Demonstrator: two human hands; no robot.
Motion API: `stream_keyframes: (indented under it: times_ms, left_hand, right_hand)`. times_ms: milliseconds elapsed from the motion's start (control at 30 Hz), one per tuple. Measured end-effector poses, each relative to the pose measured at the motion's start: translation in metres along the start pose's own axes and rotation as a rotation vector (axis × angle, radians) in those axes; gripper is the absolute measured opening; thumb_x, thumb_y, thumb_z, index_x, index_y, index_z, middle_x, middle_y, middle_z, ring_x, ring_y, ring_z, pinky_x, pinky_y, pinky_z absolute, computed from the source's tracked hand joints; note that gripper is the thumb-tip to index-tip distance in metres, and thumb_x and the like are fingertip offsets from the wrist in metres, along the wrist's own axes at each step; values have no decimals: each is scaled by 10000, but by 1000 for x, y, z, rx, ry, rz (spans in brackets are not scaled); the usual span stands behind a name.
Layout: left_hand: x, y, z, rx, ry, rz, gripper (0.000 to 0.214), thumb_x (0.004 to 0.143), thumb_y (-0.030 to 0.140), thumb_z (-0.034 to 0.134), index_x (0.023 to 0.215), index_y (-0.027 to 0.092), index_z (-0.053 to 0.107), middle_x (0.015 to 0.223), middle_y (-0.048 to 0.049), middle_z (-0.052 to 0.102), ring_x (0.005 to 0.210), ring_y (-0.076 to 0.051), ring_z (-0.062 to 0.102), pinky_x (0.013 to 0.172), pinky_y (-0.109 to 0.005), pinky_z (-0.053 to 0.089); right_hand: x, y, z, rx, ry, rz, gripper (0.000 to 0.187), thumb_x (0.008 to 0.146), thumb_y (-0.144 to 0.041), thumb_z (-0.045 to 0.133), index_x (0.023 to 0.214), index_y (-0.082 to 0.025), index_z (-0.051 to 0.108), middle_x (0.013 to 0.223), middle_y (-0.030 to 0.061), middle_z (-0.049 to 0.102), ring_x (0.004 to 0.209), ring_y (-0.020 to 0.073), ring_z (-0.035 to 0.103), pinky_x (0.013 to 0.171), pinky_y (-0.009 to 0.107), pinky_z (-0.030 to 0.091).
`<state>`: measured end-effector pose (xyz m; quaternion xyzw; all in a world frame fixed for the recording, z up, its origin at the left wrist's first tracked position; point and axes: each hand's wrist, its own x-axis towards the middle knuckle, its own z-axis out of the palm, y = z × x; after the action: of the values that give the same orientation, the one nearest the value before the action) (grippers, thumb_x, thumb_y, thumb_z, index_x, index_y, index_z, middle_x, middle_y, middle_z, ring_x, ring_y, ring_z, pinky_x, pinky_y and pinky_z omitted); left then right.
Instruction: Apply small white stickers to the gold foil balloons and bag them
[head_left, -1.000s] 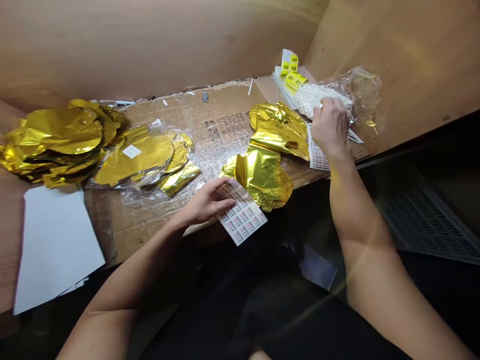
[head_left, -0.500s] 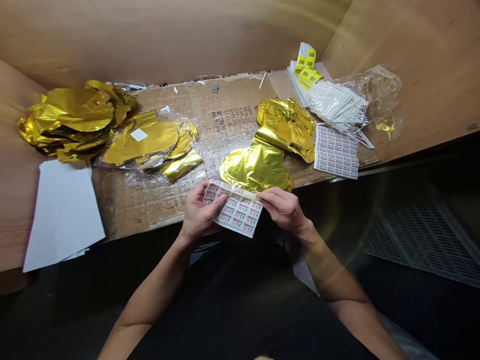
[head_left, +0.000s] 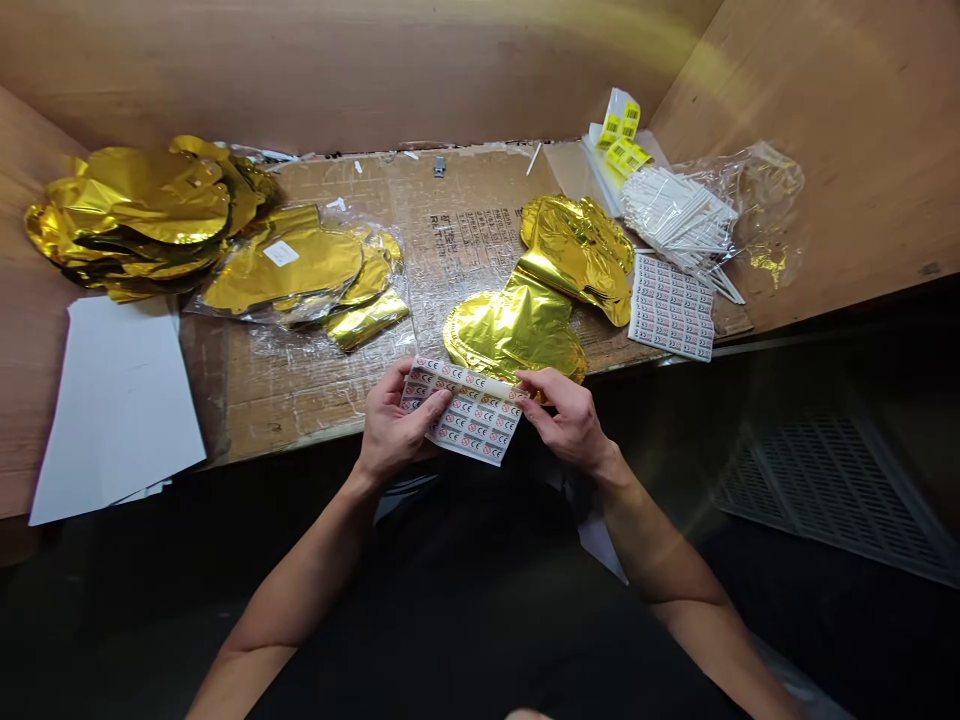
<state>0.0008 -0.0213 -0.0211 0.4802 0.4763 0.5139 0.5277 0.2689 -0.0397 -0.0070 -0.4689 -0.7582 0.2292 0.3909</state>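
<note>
Together, left hand [head_left: 394, 425] and right hand [head_left: 562, 415] pinch a flat, gridded sticker sheet [head_left: 465, 415].

2 bare forearms rise from the lower edge of the frame and converge at centre, where the left hand [head_left: 391, 428] and the right hand [head_left: 568, 422] sit near each other but apart. The left thumb lies across the front of a white paper sheet of small printed stickers [head_left: 471, 418]. The right hand's fingers [head_left: 531, 384] pinch the sheet's upper right corner. The backs of both hands face the camera, wrists bent slightly inward.
</note>
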Motion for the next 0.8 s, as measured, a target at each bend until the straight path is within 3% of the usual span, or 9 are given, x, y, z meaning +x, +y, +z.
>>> stream_keyframes:
  times_ms: [67, 133, 300, 467, 567, 800]
  left_hand:
    - [-1, -3, 0, 9, -23, 19, 431, 812, 339, 910, 1131, 201, 655, 902, -4, 758, 702, -143, 733, 653, -235, 625]
    - [-3, -6, 2, 25, -68, 28, 424, 822, 328, 897, 1144, 209, 649, 920, -5, 752, 719, -143, 731, 663, -238, 626]
    - [-9, -13, 9, 52, -162, 50, 395, 858, 318, 860, 1174, 211, 650, 942, -17, 751, 766, -151, 733, 702, -249, 622]
    - [-9, -10, 14, 52, -127, 17, 389, 880, 335, 845, 1190, 199, 652, 931, -22, 763, 744, -153, 726, 687, -250, 610]
    - [-9, -9, 15, 52, -108, 20, 393, 871, 342, 854, 1181, 196, 661, 955, -29, 771, 769, -165, 740, 699, -256, 614]
    - [-12, -17, 15, 74, -80, 4, 386, 871, 354, 848, 1174, 194, 670, 908, -15, 765, 692, -143, 703, 640, -237, 585]
  right_hand:
    - [5, -6, -1, 48, -38, 113, 263, 1048, -336, 661, 1273, -215, 722, 1043, 81, 778, 894, 206, 726, 807, 358, 600]
    - [11, -12, 0, 29, -80, 138, 241, 1041, -358, 677, 1215, -202, 736, 1015, 73, 779, 901, 208, 727, 824, 358, 577]
    - [21, -21, 9, -128, -87, 10, 134, 1062, -269, 641, 1121, -208, 745, 1026, 64, 790, 930, 201, 723, 854, 367, 511]
    - [15, -22, 19, -407, 73, -177, 134, 1036, -178, 643, 1118, -215, 743, 951, 60, 775, 865, 201, 675, 827, 397, 430]
    - [12, -21, 21, -482, 84, -258, 189, 999, -144, 668, 1158, -230, 722, 977, 59, 775, 903, 217, 663, 853, 416, 410]
    - [6, -24, 29, -405, 95, -232, 81, 999, -165, 665, 1047, -230, 676, 957, 55, 722, 929, 221, 649, 892, 426, 421]
